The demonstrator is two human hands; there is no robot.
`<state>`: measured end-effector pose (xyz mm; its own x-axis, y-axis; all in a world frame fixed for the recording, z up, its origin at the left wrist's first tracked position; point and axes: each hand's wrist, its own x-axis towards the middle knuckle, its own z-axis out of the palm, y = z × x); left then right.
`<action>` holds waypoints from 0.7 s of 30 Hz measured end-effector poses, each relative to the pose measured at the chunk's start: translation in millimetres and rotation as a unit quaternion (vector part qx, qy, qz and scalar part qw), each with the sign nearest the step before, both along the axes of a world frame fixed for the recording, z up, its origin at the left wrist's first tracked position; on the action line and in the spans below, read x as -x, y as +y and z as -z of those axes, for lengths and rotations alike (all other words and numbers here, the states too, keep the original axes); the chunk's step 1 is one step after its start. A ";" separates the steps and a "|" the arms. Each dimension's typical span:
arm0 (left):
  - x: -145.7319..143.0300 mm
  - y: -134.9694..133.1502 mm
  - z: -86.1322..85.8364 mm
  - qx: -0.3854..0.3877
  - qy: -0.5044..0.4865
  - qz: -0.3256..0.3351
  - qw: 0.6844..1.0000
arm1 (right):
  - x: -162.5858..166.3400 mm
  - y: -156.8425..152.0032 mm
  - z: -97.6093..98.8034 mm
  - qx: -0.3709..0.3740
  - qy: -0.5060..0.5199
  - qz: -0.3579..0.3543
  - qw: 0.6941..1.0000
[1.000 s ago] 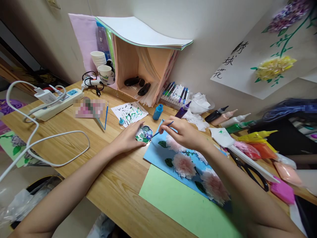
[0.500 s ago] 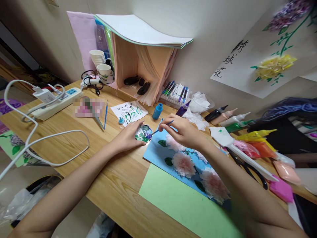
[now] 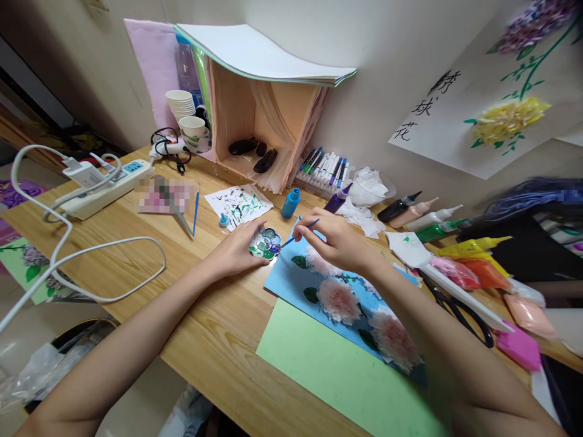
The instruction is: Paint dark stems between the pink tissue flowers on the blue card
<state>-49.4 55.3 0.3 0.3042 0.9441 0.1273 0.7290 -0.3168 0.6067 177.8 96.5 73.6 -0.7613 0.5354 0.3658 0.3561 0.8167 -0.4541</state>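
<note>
My left hand (image 3: 243, 246) grips the rim of a small round paint palette (image 3: 263, 238), thumb at the near side and fingers at the far side. Green and purple paint lies in its wells. With my right hand (image 3: 331, 233) I pinch a thin blue paintbrush (image 3: 291, 240), its tip at the purple paint on the palette's right side. Below my right hand and forearm lies blue paper (image 3: 285, 273) bearing pink paper flowers (image 3: 337, 300) and dark green leaves. Part of it is hidden by that arm. Light green paper (image 3: 314, 364) sticks out beneath it.
Behind the palette are a paint-marked white sheet (image 3: 239, 205) and an open blue paint bottle (image 3: 290, 203). A purple bottle (image 3: 337, 199), several paint tubes and scissors (image 3: 460, 309) lie to the right. A power strip (image 3: 107, 188) with a looping white cable occupies the left.
The view has shifted very slightly. Both hands stay in place, the brush tip still at the palette's purple paint.
</note>
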 end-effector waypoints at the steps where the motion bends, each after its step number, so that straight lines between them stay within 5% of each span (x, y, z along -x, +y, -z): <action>1: 0.0 -0.1 -0.3 0.002 0.000 0.000 1.000 | -0.3 -0.4 -0.7 0.001 0.005 0.008 1.000; 21: -1.7 0.7 -2.3 0.007 0.002 0.000 1.000 | 2.7 2.5 1.0 -0.012 -0.017 0.001 1.000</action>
